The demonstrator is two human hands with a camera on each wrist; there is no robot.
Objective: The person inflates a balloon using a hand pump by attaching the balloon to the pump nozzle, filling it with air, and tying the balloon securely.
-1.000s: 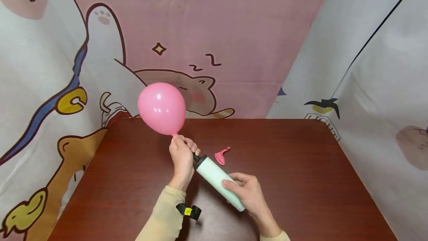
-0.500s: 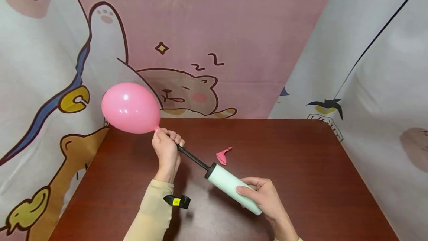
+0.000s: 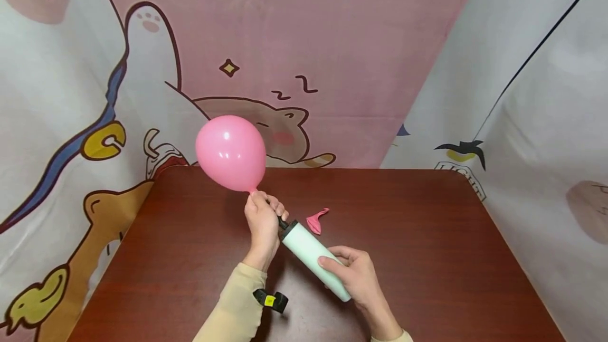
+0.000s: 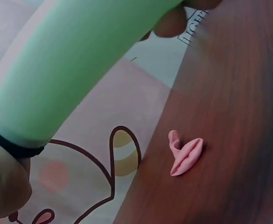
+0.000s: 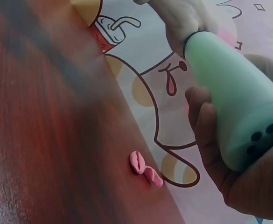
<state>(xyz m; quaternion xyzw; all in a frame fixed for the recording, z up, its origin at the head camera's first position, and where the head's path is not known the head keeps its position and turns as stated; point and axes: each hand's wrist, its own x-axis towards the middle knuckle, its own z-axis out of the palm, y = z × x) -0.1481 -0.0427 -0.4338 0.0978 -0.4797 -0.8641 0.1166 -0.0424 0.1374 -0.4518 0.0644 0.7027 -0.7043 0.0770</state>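
A round, inflated pink balloon [image 3: 230,153] stands over the far left of the table, its neck pinched by my left hand [image 3: 263,223]. That same hand grips the black end of a mint-green hand pump [image 3: 313,258]. Only a short piece of the black rod shows between the fingers and the pump's collar. My right hand [image 3: 353,276] holds the pump's lower body, thumb on top and fingers beneath. In the right wrist view the pump's base [image 5: 262,135] shows several dark holes. The balloon's mouth is hidden inside the left fist.
A limp, uninflated pink balloon [image 3: 316,221] lies on the brown wooden table [image 3: 418,236], just behind the pump. A cartoon-printed cloth [image 3: 351,67] hangs behind the table's far edge. A black wrist strap [image 3: 271,300] sits on the left sleeve.
Half a second ago the pump's rod was drawn far out, with the balloon further left. Now the hands are closer together, the rod is mostly pushed in, and the balloon is back toward the right.
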